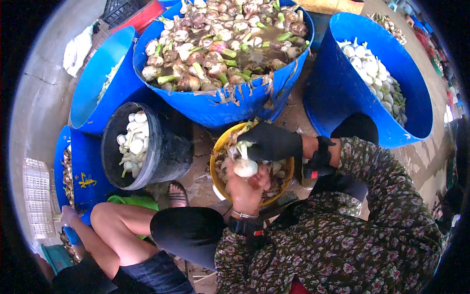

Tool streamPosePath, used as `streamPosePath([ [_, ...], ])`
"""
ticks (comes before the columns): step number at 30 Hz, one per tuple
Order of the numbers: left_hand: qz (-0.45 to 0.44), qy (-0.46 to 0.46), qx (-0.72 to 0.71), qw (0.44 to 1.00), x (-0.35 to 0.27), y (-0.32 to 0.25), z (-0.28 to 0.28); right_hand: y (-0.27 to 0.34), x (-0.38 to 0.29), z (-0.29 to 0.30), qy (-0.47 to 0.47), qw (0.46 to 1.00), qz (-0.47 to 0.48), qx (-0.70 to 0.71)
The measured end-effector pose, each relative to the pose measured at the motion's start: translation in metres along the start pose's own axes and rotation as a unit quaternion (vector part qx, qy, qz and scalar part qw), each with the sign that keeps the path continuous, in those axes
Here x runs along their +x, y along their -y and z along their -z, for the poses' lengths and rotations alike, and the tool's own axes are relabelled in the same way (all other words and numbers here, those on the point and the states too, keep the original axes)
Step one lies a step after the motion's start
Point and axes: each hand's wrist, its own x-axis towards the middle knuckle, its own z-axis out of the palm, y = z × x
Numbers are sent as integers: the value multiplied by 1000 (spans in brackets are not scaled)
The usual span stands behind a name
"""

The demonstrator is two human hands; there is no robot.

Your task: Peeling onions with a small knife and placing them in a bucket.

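A peeled white garlic bulb (245, 167) with a short green-white stem rests in the fingers of my left hand (246, 193), which is bare. My right hand (273, 141), in a black glove, is at the bulb's stem. Its fingers are curled and partly hidden, so I cannot tell what they grip. Both hands are over a yellow bucket (214, 165) that contains loose garlic skins (277, 172).
Ahead stands a blue tub (220, 108) of unpeeled garlic bulbs (216, 70) in murky water. A black bucket (170, 150) at left and a blue tub (319, 92) at right hold peeled bulbs. Another person's knee (106, 220) and gloved hand (68, 216) are close on my left.
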Motion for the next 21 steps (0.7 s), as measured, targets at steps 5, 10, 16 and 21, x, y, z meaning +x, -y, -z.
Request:
streamPosePath([
  [5,-282,-39,241,928,-1,9,-6,-7,-2,-8,-68,996,-50,-14],
  [10,-119,100,24,988,2,-5,11,-16,-8,-2,1,975,-108,196],
  [16,-196,9,151,969,5,-10,9,-16,-13,-2,90,971,-118,186],
  [21,-368,-72,256,891,-3,-3,-3,-22,-13,-25,7,922,-53,384],
])
